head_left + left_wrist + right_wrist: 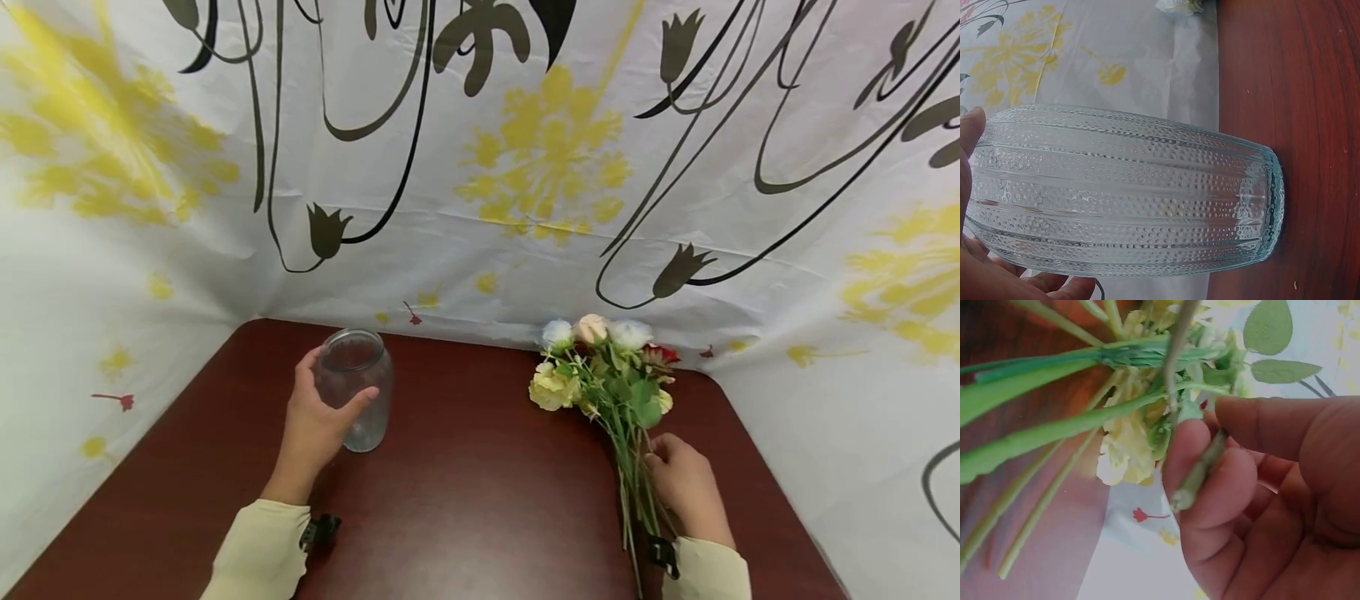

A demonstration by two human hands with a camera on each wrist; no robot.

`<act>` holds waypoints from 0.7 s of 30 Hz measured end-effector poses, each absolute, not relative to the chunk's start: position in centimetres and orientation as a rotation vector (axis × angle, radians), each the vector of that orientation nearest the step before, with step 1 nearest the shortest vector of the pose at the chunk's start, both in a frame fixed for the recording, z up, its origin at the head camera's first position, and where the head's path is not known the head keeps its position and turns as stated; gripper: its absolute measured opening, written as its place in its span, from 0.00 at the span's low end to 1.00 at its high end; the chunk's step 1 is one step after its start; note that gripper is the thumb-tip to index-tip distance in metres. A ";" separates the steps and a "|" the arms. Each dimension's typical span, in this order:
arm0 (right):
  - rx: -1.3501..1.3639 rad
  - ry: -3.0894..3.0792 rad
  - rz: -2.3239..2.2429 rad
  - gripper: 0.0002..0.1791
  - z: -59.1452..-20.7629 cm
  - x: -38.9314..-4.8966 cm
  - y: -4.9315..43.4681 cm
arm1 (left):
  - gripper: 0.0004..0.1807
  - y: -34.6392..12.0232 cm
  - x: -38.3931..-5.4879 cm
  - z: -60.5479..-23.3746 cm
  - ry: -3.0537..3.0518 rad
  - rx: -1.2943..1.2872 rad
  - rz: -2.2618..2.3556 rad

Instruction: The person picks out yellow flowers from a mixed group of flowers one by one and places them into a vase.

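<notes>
On the left of the table, my left hand [318,421] grips a clear glass vase [367,408] around its upper side, thumb across the front. The left wrist view shows the ribbed, dotted glass of the vase [1129,194], with fingers [972,131] at its mouth end. A bunch of flowers [600,375] lies at the right, with white, peach, yellow and red blooms and long green stems. My right hand [686,483] is beside these stems. In the right wrist view it pinches one cut stem [1200,472] between thumb and fingers; several other stems [1054,434] pass alongside.
The dark red-brown table [465,500] has rounded back corners. White cloth [420,283] printed with yellow and dark flowers hangs behind it and along both sides. The vase stands near the table's back left, and the blooms reach its back edge.
</notes>
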State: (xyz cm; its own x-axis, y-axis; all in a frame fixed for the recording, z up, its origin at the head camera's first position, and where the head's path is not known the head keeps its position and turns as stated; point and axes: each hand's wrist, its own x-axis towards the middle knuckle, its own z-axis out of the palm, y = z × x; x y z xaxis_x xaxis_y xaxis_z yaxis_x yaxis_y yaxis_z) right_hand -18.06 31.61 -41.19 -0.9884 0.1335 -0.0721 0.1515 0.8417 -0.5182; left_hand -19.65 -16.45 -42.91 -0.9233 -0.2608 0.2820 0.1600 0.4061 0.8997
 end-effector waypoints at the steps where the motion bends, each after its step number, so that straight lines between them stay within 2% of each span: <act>1: 0.239 3.004 -0.834 0.10 -40.9 -17.9 31.9 | 0.57 -16.2 -19.7 -43.0 -2.294 0.083 -1.533; 11: 0.353 3.199 -0.957 0.14 -40.6 -16.8 32.6 | 0.56 -16.5 -19.4 -42.7 -2.285 0.096 -1.520; 21: 0.549 3.294 -0.890 0.15 -42.4 -17.0 37.0 | 0.57 -16.7 -19.5 -42.9 -2.301 0.092 -1.521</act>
